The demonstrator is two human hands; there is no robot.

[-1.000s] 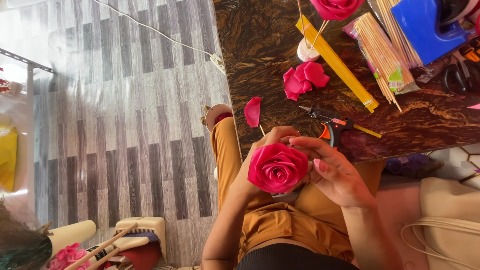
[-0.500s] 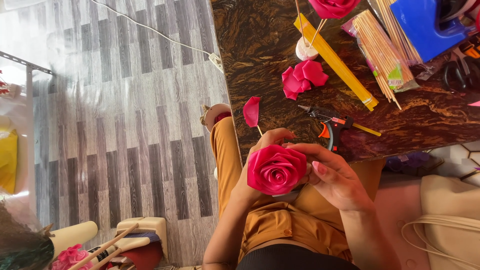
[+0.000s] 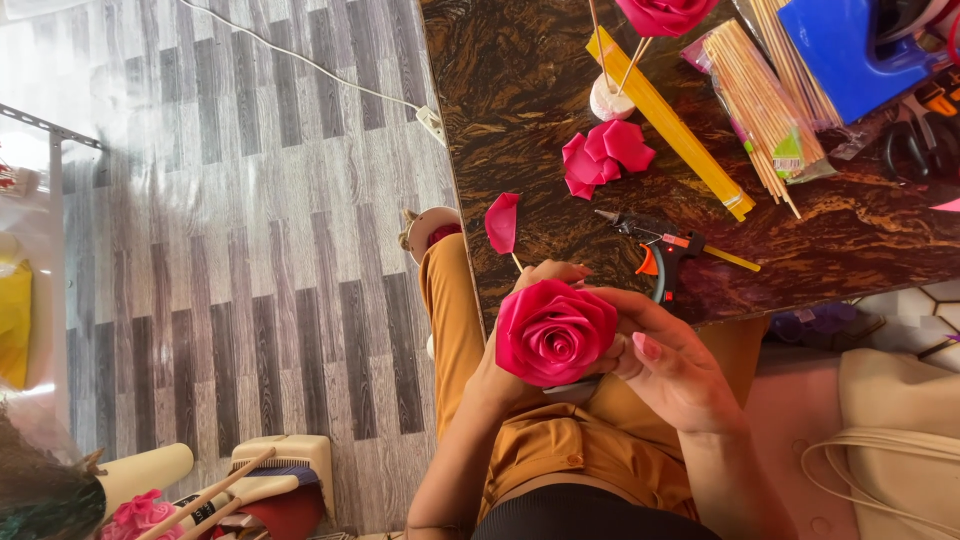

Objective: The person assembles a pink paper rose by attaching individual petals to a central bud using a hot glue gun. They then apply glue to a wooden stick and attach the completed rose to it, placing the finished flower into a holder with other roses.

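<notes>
A pink handmade rose (image 3: 553,332) sits in front of my lap, held from both sides. My left hand (image 3: 530,290) grips it from behind and below, mostly hidden by the bloom. My right hand (image 3: 670,360) wraps the rose's right side with fingers on the outer petals. A single loose pink petal (image 3: 502,221) on a thin stick pokes up just beyond my left hand. On the dark marbled table (image 3: 540,100) lie a black and orange glue gun (image 3: 662,250) and a small pile of pink petals (image 3: 603,157).
A yellow ruler (image 3: 670,123), a bundle of wooden skewers (image 3: 765,95), a blue container (image 3: 850,50) and scissors (image 3: 915,150) lie on the table. Another rose (image 3: 665,14) stands on a stick in a white base (image 3: 610,100). A white cable (image 3: 300,65) crosses the striped floor.
The rose has turned slightly in my hands, and my right fingers have shifted along its outer petals. Nothing on the table has moved.
</notes>
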